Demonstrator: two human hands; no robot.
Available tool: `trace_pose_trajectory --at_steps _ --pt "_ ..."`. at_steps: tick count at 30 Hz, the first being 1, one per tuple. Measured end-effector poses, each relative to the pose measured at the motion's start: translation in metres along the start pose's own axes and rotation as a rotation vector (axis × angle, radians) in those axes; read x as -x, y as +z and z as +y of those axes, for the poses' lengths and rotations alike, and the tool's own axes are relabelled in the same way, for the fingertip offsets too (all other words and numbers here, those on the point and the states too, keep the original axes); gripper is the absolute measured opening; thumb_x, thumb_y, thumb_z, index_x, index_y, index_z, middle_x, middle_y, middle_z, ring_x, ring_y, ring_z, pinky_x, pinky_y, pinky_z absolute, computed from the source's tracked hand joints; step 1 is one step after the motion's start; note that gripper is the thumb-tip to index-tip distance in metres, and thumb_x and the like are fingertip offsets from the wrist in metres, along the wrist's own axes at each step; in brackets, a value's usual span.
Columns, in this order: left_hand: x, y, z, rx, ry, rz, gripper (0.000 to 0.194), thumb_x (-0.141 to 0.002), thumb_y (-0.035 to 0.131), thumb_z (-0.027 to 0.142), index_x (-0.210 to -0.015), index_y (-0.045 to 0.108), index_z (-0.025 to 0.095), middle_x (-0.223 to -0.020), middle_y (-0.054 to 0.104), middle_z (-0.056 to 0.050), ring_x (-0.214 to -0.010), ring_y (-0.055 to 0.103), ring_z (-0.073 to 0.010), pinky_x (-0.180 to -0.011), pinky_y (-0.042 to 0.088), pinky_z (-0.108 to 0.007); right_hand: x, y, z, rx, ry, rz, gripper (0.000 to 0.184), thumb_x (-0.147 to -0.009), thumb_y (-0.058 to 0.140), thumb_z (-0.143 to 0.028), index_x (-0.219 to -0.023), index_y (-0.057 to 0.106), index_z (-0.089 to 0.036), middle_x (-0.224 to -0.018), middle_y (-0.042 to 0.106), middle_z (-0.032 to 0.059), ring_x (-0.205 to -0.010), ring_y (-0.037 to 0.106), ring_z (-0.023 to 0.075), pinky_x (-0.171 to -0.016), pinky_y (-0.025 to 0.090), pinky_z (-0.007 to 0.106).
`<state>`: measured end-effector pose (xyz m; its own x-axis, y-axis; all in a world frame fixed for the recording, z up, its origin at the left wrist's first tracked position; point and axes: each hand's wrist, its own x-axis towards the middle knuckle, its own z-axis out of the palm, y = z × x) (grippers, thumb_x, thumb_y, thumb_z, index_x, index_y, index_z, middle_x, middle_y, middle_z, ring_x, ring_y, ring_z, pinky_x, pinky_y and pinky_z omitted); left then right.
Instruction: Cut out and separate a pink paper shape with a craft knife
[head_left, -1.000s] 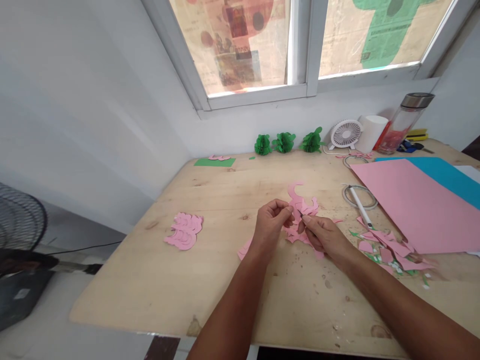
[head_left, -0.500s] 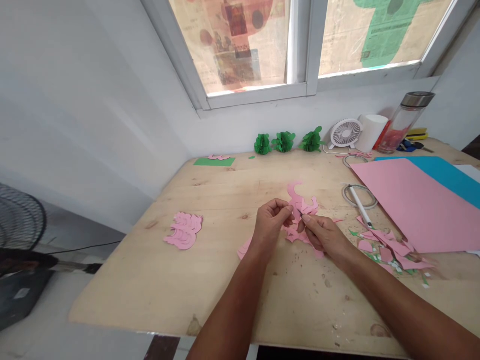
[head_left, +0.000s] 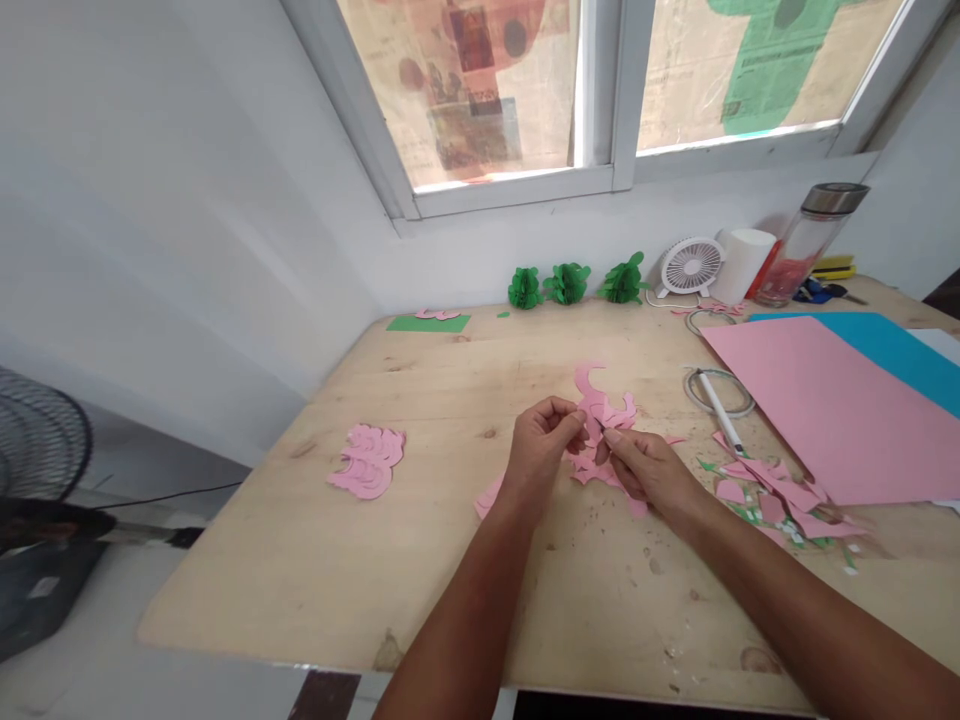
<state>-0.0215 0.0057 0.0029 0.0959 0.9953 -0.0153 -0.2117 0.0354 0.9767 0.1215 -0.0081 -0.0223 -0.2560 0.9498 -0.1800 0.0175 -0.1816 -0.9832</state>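
My left hand (head_left: 550,435) is closed in a pinch on a pink paper piece (head_left: 580,412) over the middle of the wooden table. Facing it, my right hand (head_left: 649,468) is closed around a small dark pointed tool (head_left: 601,426); the fingers cover most of it, so its kind is unclear. The tool's tip lies close to the left fingertips, at the paper. Beneath and behind both hands spread curved pink paper scraps (head_left: 590,378). Another pink paper piece (head_left: 487,497) is partly covered by my left forearm.
To the left sits a stack of scalloped pink cutouts (head_left: 373,462). On the right are a pink sheet (head_left: 840,410), a blue sheet (head_left: 892,345), a white pen (head_left: 720,411) and offcuts (head_left: 787,505). Along the wall stand green paper figures (head_left: 568,284), a small fan (head_left: 691,267) and a bottle (head_left: 811,245).
Both hands stay in nearly the same place, with the same grip on the paper and the tool. Only a very slight shift shows.
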Motion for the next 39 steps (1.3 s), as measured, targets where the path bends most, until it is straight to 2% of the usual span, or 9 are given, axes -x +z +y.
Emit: trace_pose_trajectory --at_steps 39 --pt "-0.0001 -0.0002 -0.0013 -0.003 -0.01 -0.01 0.014 -0.069 0.062 0.027 -0.068 0.056 0.015 -0.057 0.055 0.001 -0.051 0.049 -0.0085 -0.052 0.039 -0.023 0.0008 0.0001 -0.0019 0.027 0.003 0.011 0.041 -0.079 0.045 -0.054 -0.068 0.055 -0.016 -0.038 0.027 -0.0089 -0.035 0.02 0.0062 -0.036 0.012 0.02"
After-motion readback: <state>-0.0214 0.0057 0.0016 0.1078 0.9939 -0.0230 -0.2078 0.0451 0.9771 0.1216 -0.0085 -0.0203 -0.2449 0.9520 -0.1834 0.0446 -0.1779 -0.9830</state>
